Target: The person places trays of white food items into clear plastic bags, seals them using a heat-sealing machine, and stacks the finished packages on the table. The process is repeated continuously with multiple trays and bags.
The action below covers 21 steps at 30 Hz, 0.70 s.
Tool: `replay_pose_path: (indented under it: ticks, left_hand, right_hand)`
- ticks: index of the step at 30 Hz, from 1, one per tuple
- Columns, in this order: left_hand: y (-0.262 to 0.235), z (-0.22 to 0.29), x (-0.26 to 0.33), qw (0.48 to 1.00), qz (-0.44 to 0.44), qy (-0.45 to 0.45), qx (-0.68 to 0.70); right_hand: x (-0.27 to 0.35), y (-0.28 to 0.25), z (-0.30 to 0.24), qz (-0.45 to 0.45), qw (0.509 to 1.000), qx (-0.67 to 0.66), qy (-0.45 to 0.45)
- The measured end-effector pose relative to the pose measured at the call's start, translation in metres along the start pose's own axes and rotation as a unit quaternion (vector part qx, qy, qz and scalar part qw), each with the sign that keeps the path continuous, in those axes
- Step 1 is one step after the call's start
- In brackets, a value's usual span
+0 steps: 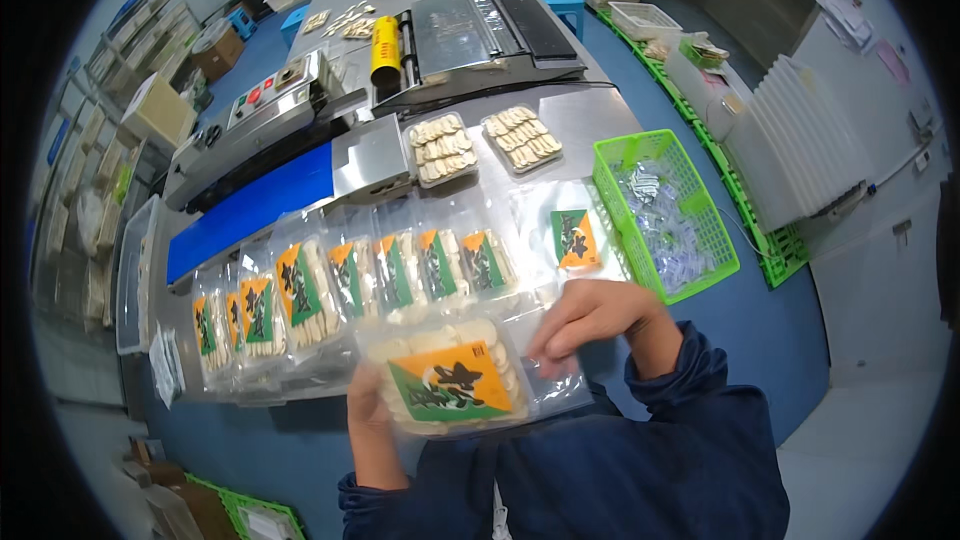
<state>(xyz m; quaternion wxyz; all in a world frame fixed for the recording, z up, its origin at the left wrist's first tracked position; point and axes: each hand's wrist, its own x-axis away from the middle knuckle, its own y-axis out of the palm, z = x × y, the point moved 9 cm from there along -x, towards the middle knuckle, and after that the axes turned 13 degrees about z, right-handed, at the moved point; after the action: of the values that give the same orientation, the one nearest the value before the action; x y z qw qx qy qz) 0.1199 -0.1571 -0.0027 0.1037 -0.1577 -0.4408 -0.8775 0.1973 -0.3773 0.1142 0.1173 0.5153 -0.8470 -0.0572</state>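
Observation:
In front of my body I hold a clear plastic bag (pixel 455 380) with a tray of pale sliced food inside and an orange and green label on its face. My left hand (pixel 368 408) grips its left side; the fingers are partly hidden behind it. At the bag's right end, my right hand (pixel 590 322) pinches the loose clear film. Several similar filled bags (pixel 305 290) lean in a row along the table's near side. Just beyond my right hand lies a flat clear bag (pixel 575 238) with the same label.
Two trays of slices (pixel 440 150) sit on the steel table. A green basket (pixel 725 220) of small clear packets stands at its right edge. Farther off are a sealing machine with a blue belt (pixel 250 208), a wrapping machine (pixel 455 35) and a yellow roll (pixel 385 52).

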Motion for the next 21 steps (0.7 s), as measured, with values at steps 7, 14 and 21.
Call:
replay_pose_path:
  ticks: [7,14,21]
  left_hand:
    - [-0.02,-0.057,-0.037,0.99,-0.035,-0.103,0.092]
    - [0.015,-0.077,-0.052,0.981,0.054,-0.103,0.154]
    - [0.019,-0.082,-0.069,0.983,0.068,-0.084,0.151]
  right_hand:
    - [0.14,-0.35,0.114,0.693,0.6,0.316,0.245]
    - [0.155,-0.391,0.188,0.728,0.492,0.382,0.287]
    - [0.131,-0.297,0.067,0.635,0.771,0.041,0.009]
